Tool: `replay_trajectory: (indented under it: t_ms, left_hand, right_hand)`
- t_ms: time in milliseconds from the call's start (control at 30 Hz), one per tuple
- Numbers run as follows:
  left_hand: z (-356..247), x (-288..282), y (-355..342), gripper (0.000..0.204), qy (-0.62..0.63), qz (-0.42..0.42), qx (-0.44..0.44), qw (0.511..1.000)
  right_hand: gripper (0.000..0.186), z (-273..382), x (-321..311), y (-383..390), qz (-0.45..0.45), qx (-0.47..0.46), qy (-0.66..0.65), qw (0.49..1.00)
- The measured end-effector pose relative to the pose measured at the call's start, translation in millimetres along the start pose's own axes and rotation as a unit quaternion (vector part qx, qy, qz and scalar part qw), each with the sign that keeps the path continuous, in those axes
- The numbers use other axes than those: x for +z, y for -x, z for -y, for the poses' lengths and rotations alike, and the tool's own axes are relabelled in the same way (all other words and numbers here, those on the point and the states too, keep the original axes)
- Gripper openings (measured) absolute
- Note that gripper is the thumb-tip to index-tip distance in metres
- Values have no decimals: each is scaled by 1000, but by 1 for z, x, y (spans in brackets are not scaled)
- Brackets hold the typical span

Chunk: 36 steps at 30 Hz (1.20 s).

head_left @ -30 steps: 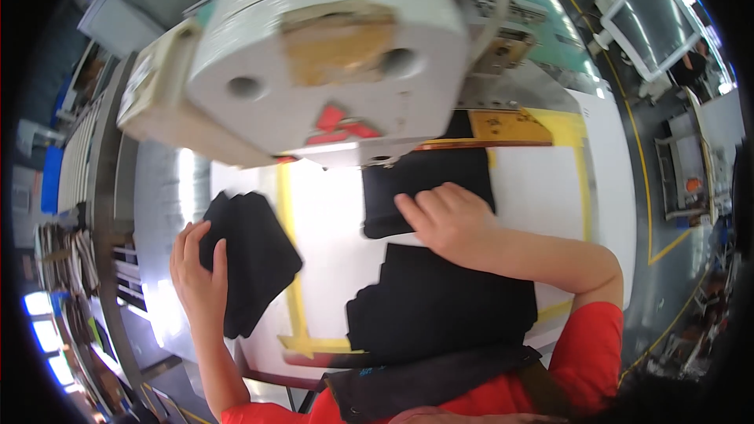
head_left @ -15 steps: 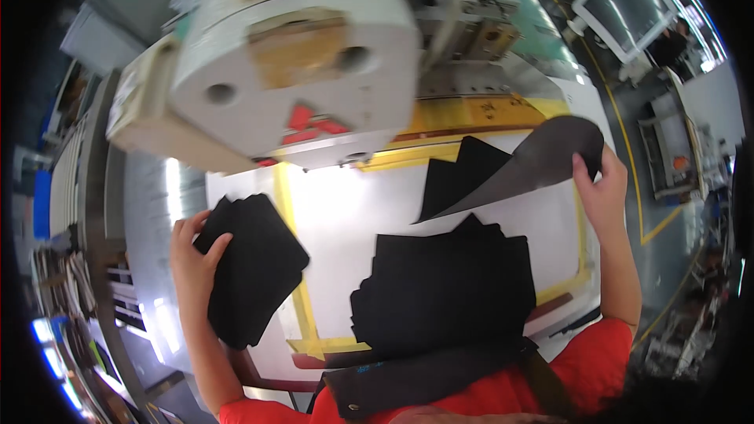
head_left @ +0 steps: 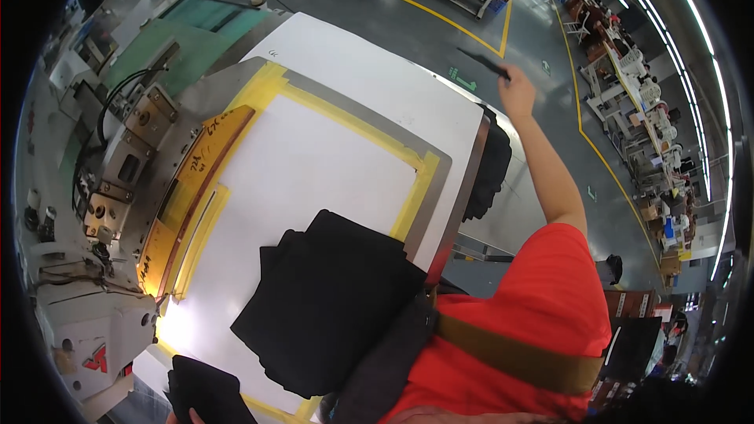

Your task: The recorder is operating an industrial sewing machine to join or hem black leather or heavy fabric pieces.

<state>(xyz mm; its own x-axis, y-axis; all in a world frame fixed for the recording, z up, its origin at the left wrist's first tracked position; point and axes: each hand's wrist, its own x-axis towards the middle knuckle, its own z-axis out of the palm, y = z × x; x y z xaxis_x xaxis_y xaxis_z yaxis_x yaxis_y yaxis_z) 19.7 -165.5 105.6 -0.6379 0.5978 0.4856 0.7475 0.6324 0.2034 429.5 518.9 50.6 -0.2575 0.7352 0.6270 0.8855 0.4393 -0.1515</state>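
On the white worktable (head_left: pixel 314 180), a black fabric stack (head_left: pixel 330 310) is being left at its near edge. A thin black piece (head_left: pixel 483 63) is being pinched flat, well beyond the far edge, by the right hand (head_left: pixel 518 94); it is best kept uncreased. Another black piece (head_left: pixel 206 392) is being touched by the left hand (head_left: pixel 182 418), grip untellable.

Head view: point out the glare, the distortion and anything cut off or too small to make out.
Head view: glare whitens the white table near the sewing machine; fisheye bends the ceiling light strips and floor lines; a black rim rings the picture; the right hand holds a thin dark fabric piece, seen edge-on; the left hand is cropped beside a black fabric stack.
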Motion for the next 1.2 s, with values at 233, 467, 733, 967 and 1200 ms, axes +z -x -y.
replay_trajectory:
  t_ms: [233, 467, 733, 967, 1200]
  left_hand:
    - [-24, -23, 0, 35, -31, 150, -195, 969]
    - [-32, -13, 7, 43, 259, 67, -173, 948]
    - [-42, 44, -36, 19, 352, 79, -333, 871]
    - [8, 41, -50, 38, -58, 161, -302, 938]
    - [17, 54, -56, 45, -49, 121, -312, 941]
  right_hand:
    - [31, -33, 41, 92, 358, 59, 37, 931]
    - [17, 172, -11, -13, 70, -90, -298, 948]
    - [50, 435, -29, 123, 91, -704, -429, 558]
    - [41, 521, -50, 180, 55, -817, -376, 434]
    - [30, 523, -66, 176, 213, -796, -344, 450]
